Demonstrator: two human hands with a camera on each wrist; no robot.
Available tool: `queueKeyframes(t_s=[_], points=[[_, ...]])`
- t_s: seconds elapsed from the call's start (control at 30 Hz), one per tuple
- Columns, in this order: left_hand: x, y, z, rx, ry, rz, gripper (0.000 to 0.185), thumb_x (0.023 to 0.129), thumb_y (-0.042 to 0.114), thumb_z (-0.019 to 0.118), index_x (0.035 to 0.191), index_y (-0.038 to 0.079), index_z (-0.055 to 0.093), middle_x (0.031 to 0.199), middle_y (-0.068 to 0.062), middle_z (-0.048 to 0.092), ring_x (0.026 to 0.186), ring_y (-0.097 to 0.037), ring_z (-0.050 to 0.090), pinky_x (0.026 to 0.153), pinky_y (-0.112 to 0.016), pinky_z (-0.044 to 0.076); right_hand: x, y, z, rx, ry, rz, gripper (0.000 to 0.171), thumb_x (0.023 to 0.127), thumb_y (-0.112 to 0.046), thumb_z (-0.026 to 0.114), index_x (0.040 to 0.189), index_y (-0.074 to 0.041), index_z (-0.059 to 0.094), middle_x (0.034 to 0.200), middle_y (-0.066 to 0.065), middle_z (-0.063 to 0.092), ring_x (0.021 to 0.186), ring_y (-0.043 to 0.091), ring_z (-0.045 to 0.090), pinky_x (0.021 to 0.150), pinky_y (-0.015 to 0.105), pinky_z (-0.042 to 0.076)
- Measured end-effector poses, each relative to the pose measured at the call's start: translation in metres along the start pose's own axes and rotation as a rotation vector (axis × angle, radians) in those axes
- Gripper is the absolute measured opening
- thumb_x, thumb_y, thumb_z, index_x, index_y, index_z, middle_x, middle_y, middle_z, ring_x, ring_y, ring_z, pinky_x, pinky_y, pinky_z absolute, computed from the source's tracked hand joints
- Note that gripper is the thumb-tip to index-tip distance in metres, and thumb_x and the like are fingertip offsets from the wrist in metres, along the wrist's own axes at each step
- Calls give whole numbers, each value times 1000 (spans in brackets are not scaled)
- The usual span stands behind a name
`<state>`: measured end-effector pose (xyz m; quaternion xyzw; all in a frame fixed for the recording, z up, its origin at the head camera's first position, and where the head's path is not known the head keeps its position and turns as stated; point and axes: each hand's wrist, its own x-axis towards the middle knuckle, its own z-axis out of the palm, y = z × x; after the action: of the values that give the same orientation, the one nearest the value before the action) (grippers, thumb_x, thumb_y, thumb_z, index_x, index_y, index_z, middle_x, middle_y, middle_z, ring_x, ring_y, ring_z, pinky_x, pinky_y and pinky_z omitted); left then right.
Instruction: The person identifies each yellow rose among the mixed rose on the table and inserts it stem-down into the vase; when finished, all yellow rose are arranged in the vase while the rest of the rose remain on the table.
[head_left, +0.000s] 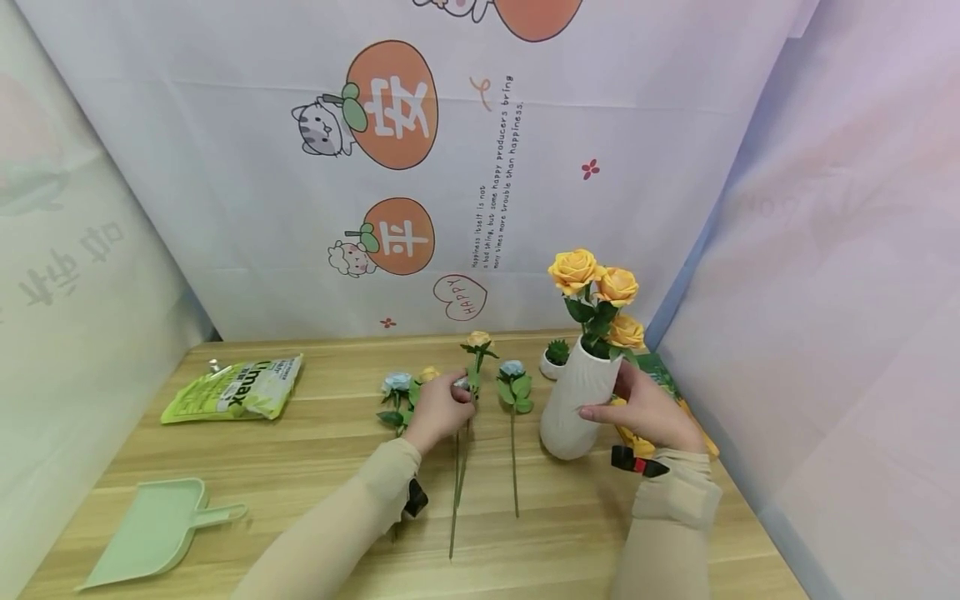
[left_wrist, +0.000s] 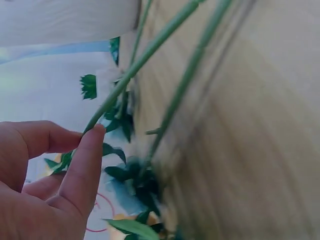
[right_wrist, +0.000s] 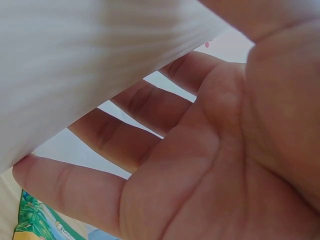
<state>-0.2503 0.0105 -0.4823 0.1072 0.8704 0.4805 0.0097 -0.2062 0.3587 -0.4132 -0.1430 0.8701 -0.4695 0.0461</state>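
My left hand [head_left: 442,408] pinches the green stem [left_wrist: 131,70] of an artificial rose [head_left: 478,339] with a pale yellow bloom, lifted off the table in the left wrist view. My right hand [head_left: 651,410] grips a white ribbed vase [head_left: 576,408], thumb in front and fingers behind; the vase leans to the right. Three yellow roses [head_left: 617,287] stand in it. Up close, the right wrist view has fingers [right_wrist: 95,187] against the vase wall [right_wrist: 75,60]. A blue rose [head_left: 513,369] lies between the hands. Further blue and yellow roses [head_left: 397,383] are partly hidden by my left hand.
A small potted succulent [head_left: 557,354] stands behind the vase. A green and yellow packet [head_left: 660,375] lies partly behind my right hand. At the left are a green-white bag [head_left: 236,390] and a pale green dustpan [head_left: 153,527]. Printed cloth [head_left: 555,208] hangs behind the wooden table [head_left: 322,467].
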Motion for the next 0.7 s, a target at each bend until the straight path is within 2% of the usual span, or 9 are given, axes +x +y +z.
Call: queueKeyframes(t_s=[0.1, 0.3, 0.43, 0.53, 0.7], points=[[0, 9, -6, -20, 43, 15, 64, 93, 1, 75, 154, -1, 56, 104, -7, 79, 89, -19, 74, 75, -35, 59, 0, 1, 0, 9, -1, -10, 98, 93, -31, 89, 166, -2, 31, 161, 24, 47, 147, 47, 48, 111, 63, 49], [2, 26, -18, -132, 95, 53, 68, 92, 0, 71, 157, -2, 51, 113, -12, 78, 92, -24, 78, 70, -35, 63, 1, 2, 0, 16, -3, -18, 98, 93, -31, 89, 166, -2, 31, 161, 24, 47, 147, 47, 47, 112, 66, 47], [5, 42, -30, -187, 142, 98, 70, 94, 1, 72, 160, 2, 49, 117, -13, 77, 98, -26, 79, 76, -35, 66, 1, 3, 0, 16, -6, -18, 97, 93, -31, 89, 166, -2, 31, 161, 24, 47, 147, 47, 48, 112, 67, 46], [8, 59, -41, -228, 178, 149, 72, 95, 1, 72, 162, 3, 47, 120, -14, 77, 100, -27, 79, 80, -36, 66, 1, 3, -1, 14, -7, -17, 96, 93, -31, 89, 165, -2, 32, 160, 24, 48, 147, 47, 48, 111, 65, 48], [14, 96, -58, -281, 237, 290, 72, 96, 3, 74, 162, 3, 45, 122, -15, 76, 99, -25, 79, 79, -33, 66, 0, 2, -1, 3, -1, -6, 96, 93, -32, 89, 165, -1, 33, 159, 24, 49, 146, 46, 49, 110, 60, 51]])
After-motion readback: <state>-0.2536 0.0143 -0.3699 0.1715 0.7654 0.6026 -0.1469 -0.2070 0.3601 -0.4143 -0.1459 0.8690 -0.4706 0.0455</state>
